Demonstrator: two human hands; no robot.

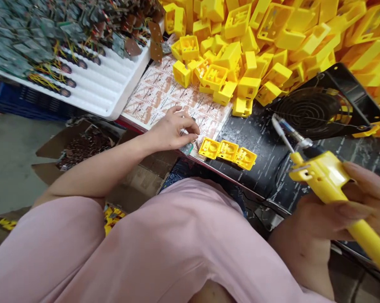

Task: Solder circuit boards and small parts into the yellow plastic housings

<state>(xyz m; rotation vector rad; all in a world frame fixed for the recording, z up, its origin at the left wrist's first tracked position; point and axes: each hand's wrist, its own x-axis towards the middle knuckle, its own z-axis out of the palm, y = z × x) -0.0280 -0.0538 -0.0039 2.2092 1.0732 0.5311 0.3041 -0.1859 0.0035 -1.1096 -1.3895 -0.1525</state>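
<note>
My left hand (172, 130) rests on a printed sheet of copper-coloured parts (164, 94), its fingers pinched together near a small dark piece at the sheet's edge; what they grip is too small to name. My right hand (344, 206) is wrapped round the yellow handle of a soldering iron (322, 176), whose metal tip points up and left. Three yellow plastic housings (228, 150) lie in a row on the black bench top, just right of my left hand.
A big heap of yellow plastic housings (272, 38) fills the back. A black fan (322, 105) stands at the right. A white foam tray (92, 88) with wired circuit boards sits at the left, cardboard boxes (79, 145) below it. My knees in pink fabric fill the foreground.
</note>
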